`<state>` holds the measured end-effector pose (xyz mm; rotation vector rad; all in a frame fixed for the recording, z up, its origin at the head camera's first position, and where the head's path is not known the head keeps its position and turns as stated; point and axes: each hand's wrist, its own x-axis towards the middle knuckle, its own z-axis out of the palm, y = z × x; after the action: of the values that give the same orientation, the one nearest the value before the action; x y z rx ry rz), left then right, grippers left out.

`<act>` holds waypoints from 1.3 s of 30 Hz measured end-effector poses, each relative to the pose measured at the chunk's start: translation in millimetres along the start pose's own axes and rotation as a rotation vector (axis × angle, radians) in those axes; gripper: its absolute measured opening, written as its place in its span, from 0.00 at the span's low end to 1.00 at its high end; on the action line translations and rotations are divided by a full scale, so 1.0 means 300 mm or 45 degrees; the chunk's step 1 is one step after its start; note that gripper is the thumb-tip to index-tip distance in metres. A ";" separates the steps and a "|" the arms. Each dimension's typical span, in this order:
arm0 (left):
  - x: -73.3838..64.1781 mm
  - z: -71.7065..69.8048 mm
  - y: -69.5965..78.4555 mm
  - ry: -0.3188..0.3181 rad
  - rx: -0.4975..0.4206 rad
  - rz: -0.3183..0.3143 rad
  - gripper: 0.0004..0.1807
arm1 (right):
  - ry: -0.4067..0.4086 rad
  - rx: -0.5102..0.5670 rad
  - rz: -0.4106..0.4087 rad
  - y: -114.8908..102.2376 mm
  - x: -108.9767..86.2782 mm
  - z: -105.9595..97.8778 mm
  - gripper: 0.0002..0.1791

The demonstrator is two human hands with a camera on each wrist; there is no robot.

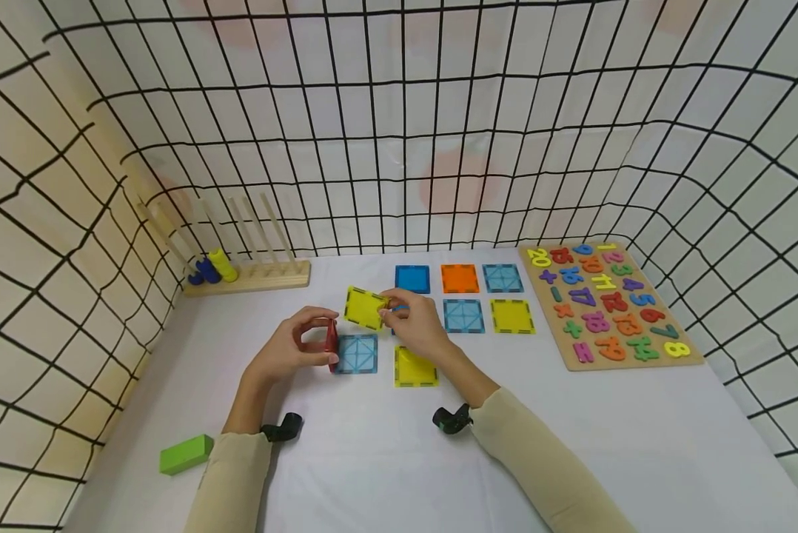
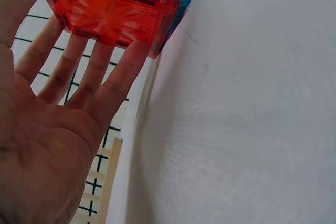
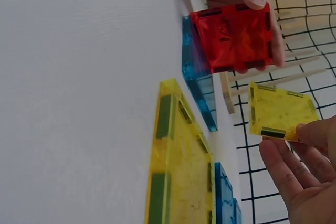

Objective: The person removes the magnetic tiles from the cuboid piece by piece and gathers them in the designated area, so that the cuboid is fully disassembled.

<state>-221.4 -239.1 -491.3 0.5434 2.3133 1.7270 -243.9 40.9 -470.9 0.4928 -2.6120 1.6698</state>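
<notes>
My left hand (image 1: 294, 345) grips a red magnetic tile (image 3: 236, 38) between thumb and fingers, holding it upright at the left edge of a light blue tile (image 1: 357, 354) that lies flat on the table. In the left wrist view the fingertips spread along the red tile's lower edge. My right hand (image 1: 417, 322) pinches a yellow tile (image 1: 363, 307) by its right edge, raised just behind the light blue tile and tilted. Under the right forearm lies another yellow tile (image 1: 412, 368), partly covered. A blue tile behind the right hand is mostly hidden.
Behind and right lie a blue tile (image 1: 412, 279), an orange tile (image 1: 460, 278), two light blue tiles (image 1: 463, 316) and a yellow tile (image 1: 513, 317). A number board (image 1: 608, 307) lies right, a wooden peg rack (image 1: 266, 275) back left, a green block (image 1: 186, 454) front left. Black netting surrounds the table.
</notes>
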 end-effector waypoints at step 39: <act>-0.008 0.003 0.001 -0.013 0.012 -0.006 0.42 | 0.046 0.016 0.133 0.114 -0.254 -0.414 0.16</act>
<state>-218.9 -239.2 -491.2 0.5464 2.3152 1.7084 -201.0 183.9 -460.1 0.3287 -2.6461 1.7083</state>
